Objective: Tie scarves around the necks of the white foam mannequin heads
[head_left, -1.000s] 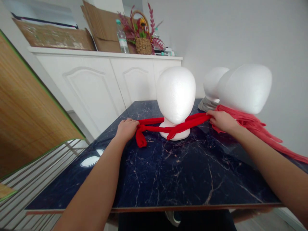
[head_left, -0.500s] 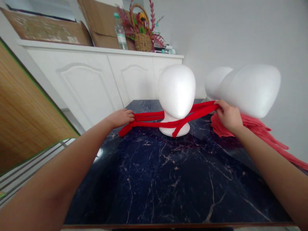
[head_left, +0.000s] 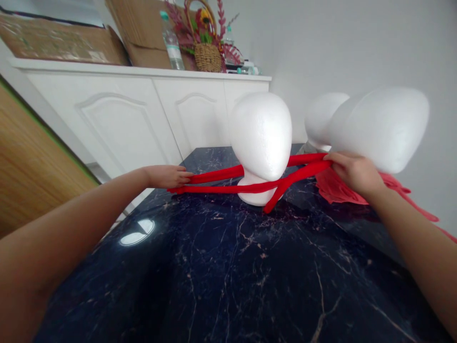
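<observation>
Stretching narrow, brt-red cloth (head_left: 262, 186)

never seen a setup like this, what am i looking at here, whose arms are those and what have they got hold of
There's no machine: these are a person's bare arms, seen by one camera worn on their head, looking forward and down. Every picture comes from it. The left hand and right hand hold a red cloth stretched around the neck of a white head standing on a dark table. One loose end hangs in front. To the right are two more heads and some pink cloth.
</observation>
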The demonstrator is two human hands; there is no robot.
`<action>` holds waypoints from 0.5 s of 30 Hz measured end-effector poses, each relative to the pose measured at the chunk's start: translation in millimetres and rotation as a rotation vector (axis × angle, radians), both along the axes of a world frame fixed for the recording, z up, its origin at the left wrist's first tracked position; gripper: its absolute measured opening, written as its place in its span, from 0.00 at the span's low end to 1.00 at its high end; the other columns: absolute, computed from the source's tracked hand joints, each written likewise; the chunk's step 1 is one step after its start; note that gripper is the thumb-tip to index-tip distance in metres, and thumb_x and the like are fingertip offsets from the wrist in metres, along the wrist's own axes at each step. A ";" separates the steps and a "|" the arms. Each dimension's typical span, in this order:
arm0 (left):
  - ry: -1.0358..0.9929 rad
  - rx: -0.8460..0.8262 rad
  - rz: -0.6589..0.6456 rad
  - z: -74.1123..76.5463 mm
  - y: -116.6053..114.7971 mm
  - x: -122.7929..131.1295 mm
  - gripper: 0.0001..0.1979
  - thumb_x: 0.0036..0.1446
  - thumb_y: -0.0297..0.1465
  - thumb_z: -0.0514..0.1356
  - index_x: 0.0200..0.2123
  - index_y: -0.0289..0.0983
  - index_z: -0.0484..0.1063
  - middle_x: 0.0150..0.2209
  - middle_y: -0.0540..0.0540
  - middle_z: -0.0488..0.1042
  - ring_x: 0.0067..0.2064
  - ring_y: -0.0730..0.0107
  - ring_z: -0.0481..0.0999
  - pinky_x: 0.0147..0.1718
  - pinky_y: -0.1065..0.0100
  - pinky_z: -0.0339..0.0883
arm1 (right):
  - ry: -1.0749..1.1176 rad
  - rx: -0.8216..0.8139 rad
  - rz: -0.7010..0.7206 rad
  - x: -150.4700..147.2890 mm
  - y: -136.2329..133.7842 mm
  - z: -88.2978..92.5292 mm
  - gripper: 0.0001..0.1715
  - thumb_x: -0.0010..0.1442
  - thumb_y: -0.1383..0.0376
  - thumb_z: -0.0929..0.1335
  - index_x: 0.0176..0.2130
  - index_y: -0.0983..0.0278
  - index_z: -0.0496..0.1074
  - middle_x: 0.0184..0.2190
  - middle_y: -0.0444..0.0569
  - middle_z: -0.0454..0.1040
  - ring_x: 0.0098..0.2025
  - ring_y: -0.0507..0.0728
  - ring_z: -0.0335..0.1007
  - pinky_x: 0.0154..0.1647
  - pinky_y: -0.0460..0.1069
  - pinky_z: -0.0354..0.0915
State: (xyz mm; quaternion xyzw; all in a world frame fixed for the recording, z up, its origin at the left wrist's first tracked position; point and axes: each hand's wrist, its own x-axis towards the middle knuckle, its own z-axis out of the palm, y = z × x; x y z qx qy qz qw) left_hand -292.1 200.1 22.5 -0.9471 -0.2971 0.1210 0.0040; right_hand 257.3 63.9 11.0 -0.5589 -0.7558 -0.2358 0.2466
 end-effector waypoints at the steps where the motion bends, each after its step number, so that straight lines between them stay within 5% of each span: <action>1: -0.023 -0.016 0.015 2.2 1.2 -1.6 0.15 0.48 0.19 0.54 0.25 0.44 0.76 0.50 0.44 0.78 0.63 0.60 0.67 0.66 0.59 0.52 | 0.002 0.012 0.055 2.8 1.1 -1.7 0.20 0.66 0.67 0.58 0.48 0.67 0.75 0.49 0.60 0.76 0.50 0.66 0.72 0.53 0.56 0.65; 5: -0.087 0.059 0.103 14.3 0.6 -6.1 0.14 0.47 0.19 0.54 0.24 0.43 0.75 0.50 0.45 0.78 0.64 0.63 0.66 0.67 0.61 0.48 | 0.010 0.049 0.166 6.5 3.2 -6.0 0.21 0.67 0.66 0.56 0.45 0.68 0.75 0.49 0.63 0.76 0.51 0.66 0.72 0.55 0.58 0.65; 9: -0.093 0.259 0.253 17.0 -9.6 -1.7 0.12 0.46 0.20 0.53 0.24 0.38 0.75 0.53 0.41 0.76 0.67 0.57 0.61 0.67 0.52 0.44 | 0.002 0.059 0.221 -1.7 -0.6 -3.1 0.18 0.66 0.68 0.57 0.44 0.68 0.74 0.47 0.62 0.76 0.51 0.65 0.72 0.54 0.56 0.66; 15: -0.090 0.338 0.437 2.5 -34.2 46.6 0.10 0.46 0.26 0.57 0.29 0.38 0.78 0.40 0.42 0.81 0.55 0.47 0.73 0.61 0.37 0.49 | 0.167 -0.010 0.260 -17.5 -7.4 1.9 0.14 0.62 0.71 0.60 0.41 0.65 0.73 0.44 0.57 0.77 0.47 0.61 0.72 0.52 0.54 0.65</action>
